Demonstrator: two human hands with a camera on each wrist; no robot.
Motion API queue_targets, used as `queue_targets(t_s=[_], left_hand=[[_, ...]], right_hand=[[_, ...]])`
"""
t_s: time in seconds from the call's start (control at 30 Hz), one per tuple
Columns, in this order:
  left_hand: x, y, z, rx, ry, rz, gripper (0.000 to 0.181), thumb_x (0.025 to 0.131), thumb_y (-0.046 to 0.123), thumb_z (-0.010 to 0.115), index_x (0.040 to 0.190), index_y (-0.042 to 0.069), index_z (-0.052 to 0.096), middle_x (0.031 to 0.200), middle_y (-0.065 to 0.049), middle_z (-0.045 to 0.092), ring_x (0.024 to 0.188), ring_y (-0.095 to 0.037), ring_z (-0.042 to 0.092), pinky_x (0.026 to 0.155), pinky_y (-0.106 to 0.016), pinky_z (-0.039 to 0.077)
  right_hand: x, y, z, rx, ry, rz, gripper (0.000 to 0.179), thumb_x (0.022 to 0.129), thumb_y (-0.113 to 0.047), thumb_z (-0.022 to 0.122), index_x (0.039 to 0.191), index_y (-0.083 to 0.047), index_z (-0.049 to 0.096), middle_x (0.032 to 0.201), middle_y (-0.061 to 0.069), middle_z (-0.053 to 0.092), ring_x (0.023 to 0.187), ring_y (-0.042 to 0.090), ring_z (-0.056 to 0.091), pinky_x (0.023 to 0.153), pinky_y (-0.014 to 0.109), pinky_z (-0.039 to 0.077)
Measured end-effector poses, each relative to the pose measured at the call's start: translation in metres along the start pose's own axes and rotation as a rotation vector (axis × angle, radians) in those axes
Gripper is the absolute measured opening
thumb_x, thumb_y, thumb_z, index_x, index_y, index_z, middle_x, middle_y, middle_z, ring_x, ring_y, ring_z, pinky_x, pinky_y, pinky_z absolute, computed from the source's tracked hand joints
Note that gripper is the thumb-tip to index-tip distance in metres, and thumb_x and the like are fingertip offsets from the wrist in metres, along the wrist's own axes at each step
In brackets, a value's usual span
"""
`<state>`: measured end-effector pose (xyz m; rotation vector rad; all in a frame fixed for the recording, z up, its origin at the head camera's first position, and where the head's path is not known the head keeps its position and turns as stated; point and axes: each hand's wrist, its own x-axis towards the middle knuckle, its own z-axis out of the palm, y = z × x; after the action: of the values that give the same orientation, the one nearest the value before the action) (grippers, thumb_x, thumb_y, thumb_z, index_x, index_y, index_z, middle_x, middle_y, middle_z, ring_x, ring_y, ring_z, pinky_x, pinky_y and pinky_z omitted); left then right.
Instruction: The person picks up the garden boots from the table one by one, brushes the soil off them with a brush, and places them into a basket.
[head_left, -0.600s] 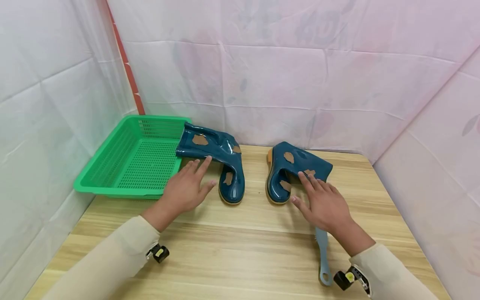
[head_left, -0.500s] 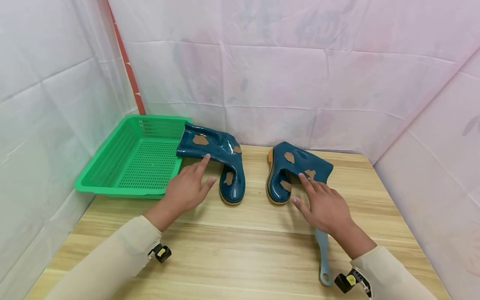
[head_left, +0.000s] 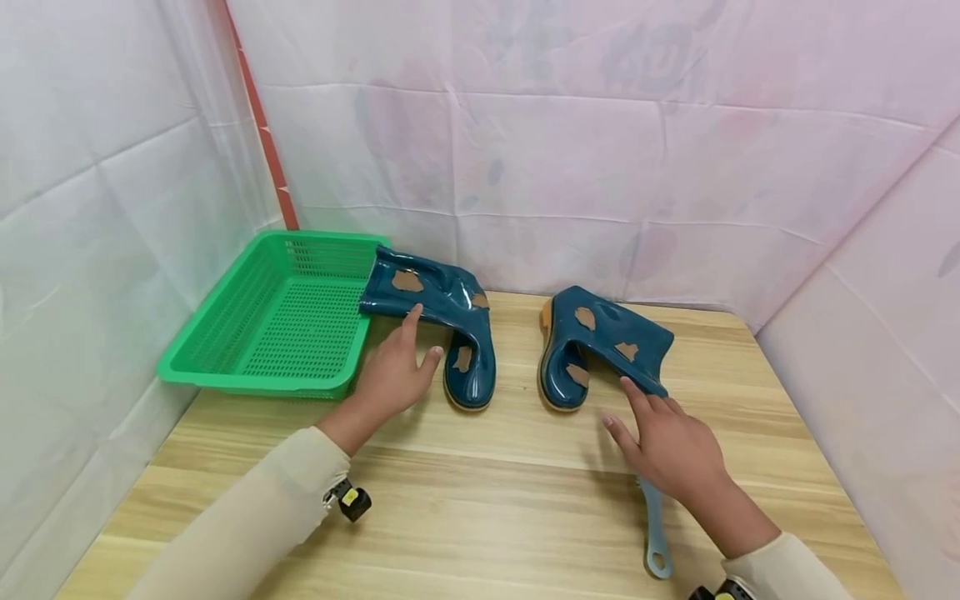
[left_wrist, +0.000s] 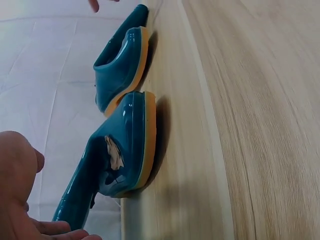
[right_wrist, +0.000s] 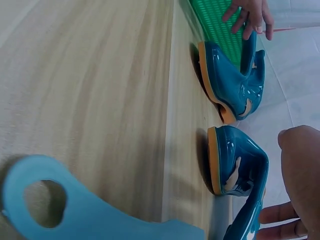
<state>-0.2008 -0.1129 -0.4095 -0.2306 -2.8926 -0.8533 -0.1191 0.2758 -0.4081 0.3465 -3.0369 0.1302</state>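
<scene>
Two dark blue rubber boots with brown patches lie bent on a wooden table. The left boot (head_left: 442, 292) has its shaft end against the green basket; my left hand (head_left: 393, 375) is by that shaft, index finger extended. Contact there is unclear. On the right, the other boot (head_left: 607, 321) points its shaft outward, and my right hand (head_left: 678, 442) hovers near the shaft's opening, fingers spread. Beneath the right hand lies a grey-blue handle (head_left: 655, 529) with a hanging hole; its far end is hidden. The right wrist view shows this handle (right_wrist: 90, 210) close up.
A green perforated plastic basket (head_left: 247, 382) stands at the back left of the table. White cloth walls (head_left: 555, 167) enclose the back and both sides. Bare wood (head_left: 487, 508) shows in front of the boots.
My right hand has drawn back toward me and to the right, off the right boot's shaft. The left hand has shifted slightly right. The head view has turned a little; the boots stay put.
</scene>
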Motion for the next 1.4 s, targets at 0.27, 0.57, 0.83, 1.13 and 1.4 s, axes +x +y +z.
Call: queue_targets(t_s=[0.27, 0.57, 0.83, 1.13, 1.4], left_hand=[[0.004, -0.002, 0.006, -0.139, -0.014, -0.081, 0.078, 0.106, 0.040, 0.053, 0.166, 0.017, 0.009, 0.145, -0.027, 0.051, 0.120, -0.044, 0.059, 0.096, -0.061, 0.048], [0.012, 0.001, 0.013, -0.270, 0.010, -0.126, 0.082, 0.107, 0.036, 0.055, 0.166, 0.022, 0.000, 0.147, -0.029, 0.049, 0.124, -0.046, 0.057, 0.101, -0.062, 0.044], [0.020, 0.004, 0.021, -0.414, 0.042, -0.202, 0.080, 0.107, 0.033, 0.054, 0.166, 0.026, -0.001, 0.148, -0.029, 0.048, 0.132, -0.044, 0.051, 0.103, -0.061, 0.043], [0.027, 0.007, 0.026, -0.513, 0.105, -0.296, 0.079, 0.107, 0.038, 0.052, 0.165, 0.028, 0.000, 0.149, -0.027, 0.048, 0.132, -0.042, 0.051, 0.103, -0.060, 0.043], [0.034, 0.008, 0.029, -0.592, 0.147, -0.335, 0.076, 0.106, 0.038, 0.054, 0.165, 0.030, 0.007, 0.154, -0.021, 0.044, 0.133, -0.039, 0.050, 0.104, -0.059, 0.042]], right_hand=[[-0.015, 0.003, 0.000, 0.029, -0.015, 0.080, 0.079, 0.105, -0.062, 0.040, 0.154, -0.001, 0.042, 0.128, 0.030, 0.062, 0.114, 0.048, 0.059, 0.047, 0.042, 0.047], [-0.026, 0.005, 0.005, 0.054, -0.037, 0.185, 0.085, 0.105, -0.066, 0.031, 0.153, 0.004, 0.040, 0.125, 0.035, 0.061, 0.112, 0.053, 0.058, 0.054, 0.054, 0.052], [-0.038, 0.005, 0.008, 0.083, -0.076, 0.275, 0.095, 0.102, -0.072, 0.023, 0.153, 0.007, 0.033, 0.116, 0.037, 0.061, 0.085, 0.046, 0.066, 0.047, 0.045, 0.046], [-0.048, 0.003, 0.014, 0.115, -0.176, 0.367, 0.110, 0.095, -0.081, 0.020, 0.155, 0.012, 0.024, 0.122, 0.041, 0.055, 0.080, 0.044, 0.067, 0.051, 0.047, 0.048], [-0.053, 0.003, 0.021, 0.114, -0.271, 0.401, 0.125, 0.088, -0.089, 0.027, 0.152, 0.018, 0.018, 0.118, 0.044, 0.054, 0.079, 0.044, 0.066, 0.055, 0.050, 0.051]])
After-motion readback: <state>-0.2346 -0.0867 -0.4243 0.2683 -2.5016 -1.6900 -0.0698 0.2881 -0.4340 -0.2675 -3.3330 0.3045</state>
